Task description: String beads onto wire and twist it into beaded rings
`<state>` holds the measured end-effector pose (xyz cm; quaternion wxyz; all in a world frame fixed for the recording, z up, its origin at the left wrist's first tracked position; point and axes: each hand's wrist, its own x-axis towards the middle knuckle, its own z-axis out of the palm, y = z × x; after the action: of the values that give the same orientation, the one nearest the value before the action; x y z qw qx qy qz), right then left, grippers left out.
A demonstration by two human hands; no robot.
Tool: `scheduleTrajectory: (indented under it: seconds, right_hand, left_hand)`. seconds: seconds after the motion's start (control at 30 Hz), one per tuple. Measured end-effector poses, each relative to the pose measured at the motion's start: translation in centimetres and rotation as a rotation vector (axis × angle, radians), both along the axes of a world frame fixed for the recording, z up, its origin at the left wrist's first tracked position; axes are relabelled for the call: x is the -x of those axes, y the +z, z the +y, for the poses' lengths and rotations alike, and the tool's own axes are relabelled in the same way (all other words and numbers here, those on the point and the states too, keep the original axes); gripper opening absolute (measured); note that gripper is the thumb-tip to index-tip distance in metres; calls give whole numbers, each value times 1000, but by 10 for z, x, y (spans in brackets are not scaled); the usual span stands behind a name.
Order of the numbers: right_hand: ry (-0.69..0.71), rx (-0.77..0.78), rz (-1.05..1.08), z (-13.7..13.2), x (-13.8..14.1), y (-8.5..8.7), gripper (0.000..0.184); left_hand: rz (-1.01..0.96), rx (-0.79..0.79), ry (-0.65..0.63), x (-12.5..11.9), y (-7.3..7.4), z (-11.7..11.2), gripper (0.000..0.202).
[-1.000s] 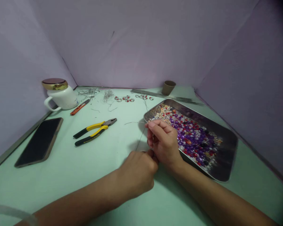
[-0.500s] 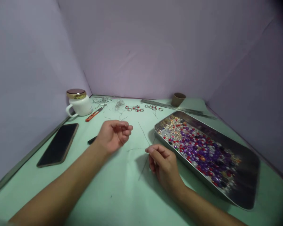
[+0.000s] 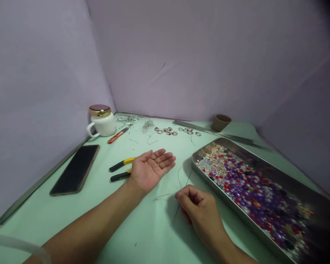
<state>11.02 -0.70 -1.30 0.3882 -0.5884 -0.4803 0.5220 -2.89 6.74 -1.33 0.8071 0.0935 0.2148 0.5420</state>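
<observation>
My left hand (image 3: 148,171) is turned palm up with its fingers stretched out. A tiny gold-coloured speck, perhaps a bead, shows on the palm near the fingers; another small bit shows at the palm's edge. Lower and to the right, my right hand (image 3: 202,209) pinches thin wire (image 3: 165,195) between thumb and index finger. Bent wire ends stick out to the left and upward from this pinch. Partly behind my left hand and wrist lie pliers with black and yellow handles (image 3: 120,176); their jaws are hidden. Beside my right hand stands a metal tray (image 3: 220,200) of mixed beads (image 3: 247,190).
A phone (image 3: 75,170) lies at the left, near a lidded white mug (image 3: 106,125) and orange snips (image 3: 117,136). Farther back are wire scraps (image 3: 147,125), red-beaded rings (image 3: 169,131), a bundle of straight wires (image 3: 198,127) and a brown cup (image 3: 220,123). Walls enclose the table.
My left hand has uncurled into a flat, upturned palm, and more of the pliers shows beside it. The whole view has shifted a little. My right hand keeps its pinch on the wire.
</observation>
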Motion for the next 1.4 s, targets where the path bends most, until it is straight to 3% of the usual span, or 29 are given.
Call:
scheduleTrajectory:
  seconds: [0.47,1.13,1.2,1.3,1.4]
  right_hand:
    - [-35,34,-14,4,1,0,23]
    - [-56,30,15,5,2,-1,23]
    - [-75,-23,74,5,-1,-3,23]
    - [-167,-194,225,3,-11,-6,20]
    - [-214,-340,322,0,-23,-3,14]
  left_hand:
    - [-23,-78,-5,1,4,-1,38]
    - [69,-98,7,-4,5,-2,32]
    - [198,-110,55,-5,6,-3,27]
    - [642,-216,166,-10,8,-7,16]
    - [1025,-349,144,-17,10,-15,9]
